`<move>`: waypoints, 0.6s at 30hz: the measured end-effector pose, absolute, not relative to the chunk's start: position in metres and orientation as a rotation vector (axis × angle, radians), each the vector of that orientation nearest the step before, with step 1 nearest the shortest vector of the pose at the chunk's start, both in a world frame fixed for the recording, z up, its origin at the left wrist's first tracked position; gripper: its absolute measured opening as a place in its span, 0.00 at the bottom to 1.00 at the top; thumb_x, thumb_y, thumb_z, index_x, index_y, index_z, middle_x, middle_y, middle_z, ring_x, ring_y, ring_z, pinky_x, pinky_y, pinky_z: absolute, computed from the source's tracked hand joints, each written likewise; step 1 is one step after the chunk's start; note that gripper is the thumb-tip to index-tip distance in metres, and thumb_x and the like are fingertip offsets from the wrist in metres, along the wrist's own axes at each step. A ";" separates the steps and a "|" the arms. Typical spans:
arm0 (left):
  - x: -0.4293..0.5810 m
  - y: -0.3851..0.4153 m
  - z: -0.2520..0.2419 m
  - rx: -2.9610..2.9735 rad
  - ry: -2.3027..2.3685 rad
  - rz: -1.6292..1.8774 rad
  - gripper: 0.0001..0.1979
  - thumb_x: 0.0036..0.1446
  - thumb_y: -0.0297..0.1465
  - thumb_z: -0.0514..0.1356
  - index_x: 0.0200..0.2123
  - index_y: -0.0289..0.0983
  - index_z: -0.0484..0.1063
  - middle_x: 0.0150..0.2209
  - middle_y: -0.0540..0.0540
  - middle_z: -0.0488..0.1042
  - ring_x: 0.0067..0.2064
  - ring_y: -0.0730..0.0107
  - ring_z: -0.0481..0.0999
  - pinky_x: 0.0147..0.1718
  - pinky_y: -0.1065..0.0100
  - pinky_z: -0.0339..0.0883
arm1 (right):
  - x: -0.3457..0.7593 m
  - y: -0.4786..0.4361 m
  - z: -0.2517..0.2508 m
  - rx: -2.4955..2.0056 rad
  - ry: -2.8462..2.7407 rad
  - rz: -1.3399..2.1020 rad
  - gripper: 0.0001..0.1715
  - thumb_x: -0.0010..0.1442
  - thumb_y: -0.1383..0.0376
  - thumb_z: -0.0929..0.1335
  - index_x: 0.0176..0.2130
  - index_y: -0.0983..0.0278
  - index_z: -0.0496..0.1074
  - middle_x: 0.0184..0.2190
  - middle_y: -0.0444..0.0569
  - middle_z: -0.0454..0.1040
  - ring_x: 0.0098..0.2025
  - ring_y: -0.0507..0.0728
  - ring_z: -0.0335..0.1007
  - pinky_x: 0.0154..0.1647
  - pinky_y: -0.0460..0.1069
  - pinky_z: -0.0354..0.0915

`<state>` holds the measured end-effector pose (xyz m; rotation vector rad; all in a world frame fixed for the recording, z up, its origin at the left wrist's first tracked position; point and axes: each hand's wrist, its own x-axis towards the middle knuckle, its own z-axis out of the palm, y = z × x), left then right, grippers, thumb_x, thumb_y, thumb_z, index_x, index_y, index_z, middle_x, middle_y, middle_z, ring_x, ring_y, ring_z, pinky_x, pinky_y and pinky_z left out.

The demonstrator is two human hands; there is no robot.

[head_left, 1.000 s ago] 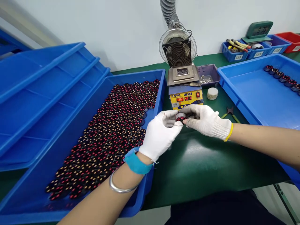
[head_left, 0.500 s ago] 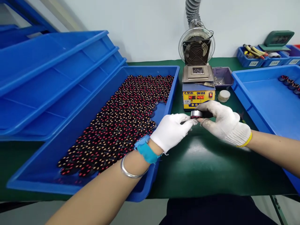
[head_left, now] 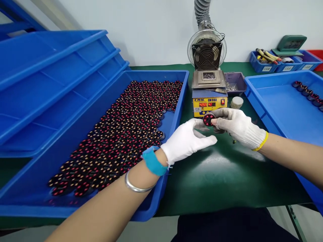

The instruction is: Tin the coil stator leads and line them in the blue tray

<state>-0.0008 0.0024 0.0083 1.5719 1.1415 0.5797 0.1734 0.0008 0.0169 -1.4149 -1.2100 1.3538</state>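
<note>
Right hand (head_left: 237,127) pinched a round wound coil (head_left: 208,119) by its rim — face toward the camera — while the slack-fingered left hand (head_left: 188,141) hovered just below, holding nothing.

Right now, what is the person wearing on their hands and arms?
The left hand wears a smooth white glove with a blue cuff band and a silver bangle behind it. The right hand wears a knitted white glove with a yellow cuff edge. Both forearms have no sleeves.

White gloves cover the left hand (head_left: 188,141) and right hand (head_left: 238,127); the round part (head_left: 208,119) is black with red spots. Blue tray (head_left: 174,134), green worktop (head_left: 214,178), yellow-fronted unit (head_left: 209,104).
</note>
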 end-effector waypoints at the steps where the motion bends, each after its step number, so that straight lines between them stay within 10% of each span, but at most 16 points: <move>1: 0.001 0.001 0.009 1.519 1.084 0.581 0.26 0.44 0.40 0.69 0.45 0.35 0.71 0.42 0.43 0.77 0.35 0.65 0.77 0.33 0.65 0.70 | 0.173 0.000 0.016 -1.411 -1.228 1.347 0.12 0.52 0.69 0.71 0.40 0.65 0.75 0.33 0.47 0.78 0.30 0.50 0.73 0.32 0.45 0.72; 7: -0.004 -0.003 0.024 1.652 1.182 0.420 0.18 0.41 0.43 0.70 0.25 0.35 0.71 0.24 0.48 0.74 0.26 0.70 0.73 0.25 0.69 0.65 | 0.175 0.004 0.015 -1.470 -1.268 1.245 0.12 0.51 0.68 0.72 0.39 0.65 0.75 0.29 0.46 0.77 0.26 0.49 0.70 0.29 0.44 0.70; 18: 0.001 -0.004 0.011 1.729 1.192 0.839 0.13 0.54 0.38 0.62 0.24 0.35 0.73 0.23 0.49 0.75 0.24 0.71 0.74 0.25 0.70 0.68 | 0.170 0.001 0.010 -1.363 -1.336 1.209 0.13 0.49 0.68 0.72 0.38 0.65 0.75 0.35 0.46 0.78 0.34 0.51 0.75 0.38 0.46 0.73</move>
